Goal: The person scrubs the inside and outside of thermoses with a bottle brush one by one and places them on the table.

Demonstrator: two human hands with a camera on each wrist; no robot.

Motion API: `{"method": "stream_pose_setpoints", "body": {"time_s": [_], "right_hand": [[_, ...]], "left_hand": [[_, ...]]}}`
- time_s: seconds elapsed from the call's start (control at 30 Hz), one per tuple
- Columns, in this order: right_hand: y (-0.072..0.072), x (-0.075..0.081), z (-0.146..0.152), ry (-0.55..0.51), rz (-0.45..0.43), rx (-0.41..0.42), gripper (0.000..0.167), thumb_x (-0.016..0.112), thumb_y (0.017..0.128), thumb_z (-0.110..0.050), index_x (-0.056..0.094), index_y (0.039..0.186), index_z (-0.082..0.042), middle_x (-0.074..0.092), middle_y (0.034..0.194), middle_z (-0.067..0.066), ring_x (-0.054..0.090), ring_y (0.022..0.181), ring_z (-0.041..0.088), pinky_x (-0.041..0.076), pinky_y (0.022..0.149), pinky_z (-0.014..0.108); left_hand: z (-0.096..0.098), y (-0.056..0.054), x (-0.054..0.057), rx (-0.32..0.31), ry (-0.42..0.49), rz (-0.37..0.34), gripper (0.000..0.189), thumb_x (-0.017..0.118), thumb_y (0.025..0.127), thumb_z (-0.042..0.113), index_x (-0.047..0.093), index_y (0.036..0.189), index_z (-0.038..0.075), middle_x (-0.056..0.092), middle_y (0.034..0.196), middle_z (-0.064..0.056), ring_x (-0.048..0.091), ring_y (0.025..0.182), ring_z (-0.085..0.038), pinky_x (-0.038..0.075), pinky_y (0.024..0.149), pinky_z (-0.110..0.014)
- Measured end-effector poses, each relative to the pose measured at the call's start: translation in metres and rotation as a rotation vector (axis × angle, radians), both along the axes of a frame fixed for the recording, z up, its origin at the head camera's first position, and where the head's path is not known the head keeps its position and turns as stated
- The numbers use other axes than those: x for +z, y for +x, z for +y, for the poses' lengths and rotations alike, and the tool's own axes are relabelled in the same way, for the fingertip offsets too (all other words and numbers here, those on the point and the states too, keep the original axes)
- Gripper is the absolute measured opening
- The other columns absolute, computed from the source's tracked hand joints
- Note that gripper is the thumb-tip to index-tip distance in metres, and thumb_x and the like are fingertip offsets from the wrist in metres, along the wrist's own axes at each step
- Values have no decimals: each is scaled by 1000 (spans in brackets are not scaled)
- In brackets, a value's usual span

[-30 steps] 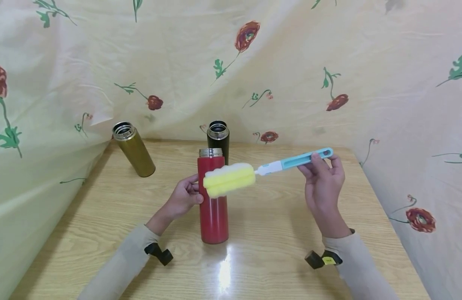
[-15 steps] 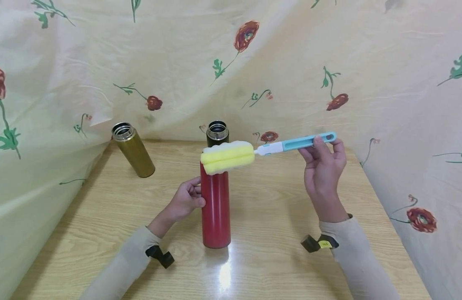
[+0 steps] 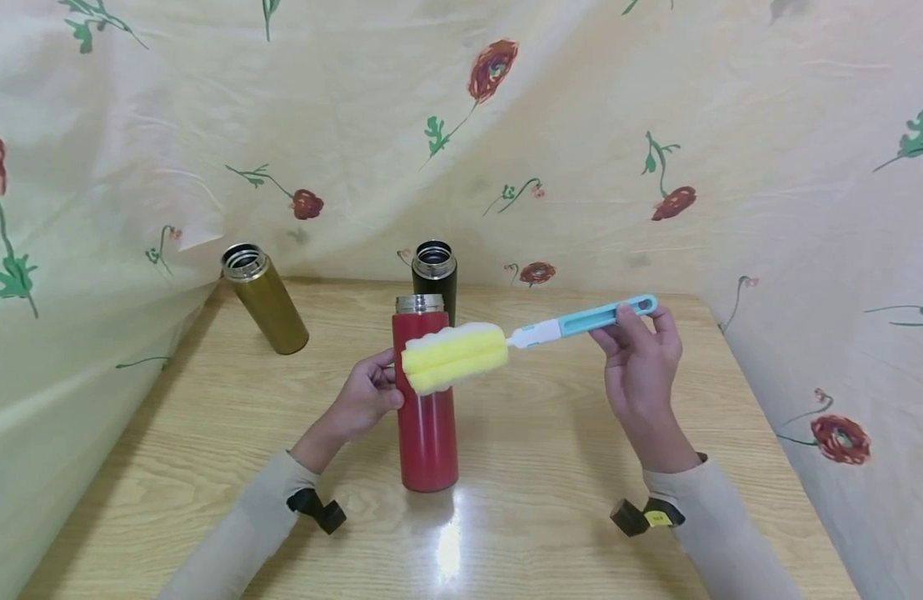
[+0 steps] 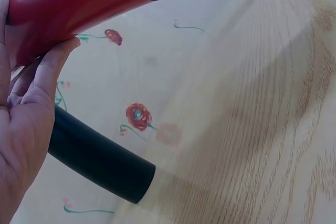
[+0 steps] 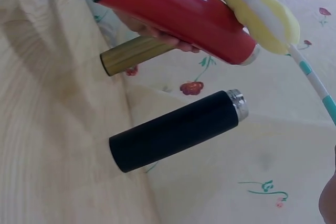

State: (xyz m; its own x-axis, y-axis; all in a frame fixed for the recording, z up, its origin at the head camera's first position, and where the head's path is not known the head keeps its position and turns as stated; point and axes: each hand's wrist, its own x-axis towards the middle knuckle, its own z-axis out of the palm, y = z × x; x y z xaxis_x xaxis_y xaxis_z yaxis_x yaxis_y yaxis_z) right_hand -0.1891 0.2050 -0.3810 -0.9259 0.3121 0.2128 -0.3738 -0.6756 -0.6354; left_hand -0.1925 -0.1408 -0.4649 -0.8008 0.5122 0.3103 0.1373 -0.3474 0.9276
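Observation:
My left hand grips a red flask from its left side, holding it upright and lidless with the steel neck showing. The left wrist view looks up at its dark base, which is raised off the table. Between thumb and fingers, my right hand pinches the blue handle of a bottle brush. The brush lies nearly level, pointing left. Its yellow and white sponge head overlaps the front of the red flask below the neck, and in the right wrist view the sponge lies against the flask's side near the neck.
A black flask without a lid stands behind the red one, partly hidden by it. Farther left stands an open gold flask. Floral cloth hangs behind and beside the wooden table.
The brush rose over the red flask's neck half a second ago and has come back down along its side, uncovering the neck. My left hand keeps its grip on the flask.

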Motion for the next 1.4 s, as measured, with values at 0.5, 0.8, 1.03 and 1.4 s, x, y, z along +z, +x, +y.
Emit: {"method": "stream_pose_setpoints", "body": {"time_s": [0.5,0.8,1.03,1.4], "right_hand": [[31,-21,4,68,-15,89,9,58,99,8,53,104,2,70,87,14,75,75,23,62,74,31],[45,-35,4,134,-55,123,10,56,99,9,56,104,1,71,85,12,76,78,22,62,74,33],[52,-40,7,161,2,149,11,53,99,12,55,104,2,73,86,13,77,79,23,62,72,33],[53,-37,7,146,76,167,17,48,99,16,56,106,4,74,87,15,77,80,25,62,73,35]], "left_hand": [[-1,-4,-1,24,59,36,75,80,85,47,54,140,4,76,113,-4,74,98,-13,61,80,-26],[0,-3,3,76,76,-17,82,86,81,41,52,142,0,76,113,-5,75,99,-17,62,81,-31],[3,1,10,163,-29,-61,79,86,83,33,49,141,-5,76,114,-4,75,100,-20,62,84,-37],[8,7,17,198,-143,-145,70,80,86,15,45,144,-5,71,121,-12,73,104,-21,61,88,-38]]}}
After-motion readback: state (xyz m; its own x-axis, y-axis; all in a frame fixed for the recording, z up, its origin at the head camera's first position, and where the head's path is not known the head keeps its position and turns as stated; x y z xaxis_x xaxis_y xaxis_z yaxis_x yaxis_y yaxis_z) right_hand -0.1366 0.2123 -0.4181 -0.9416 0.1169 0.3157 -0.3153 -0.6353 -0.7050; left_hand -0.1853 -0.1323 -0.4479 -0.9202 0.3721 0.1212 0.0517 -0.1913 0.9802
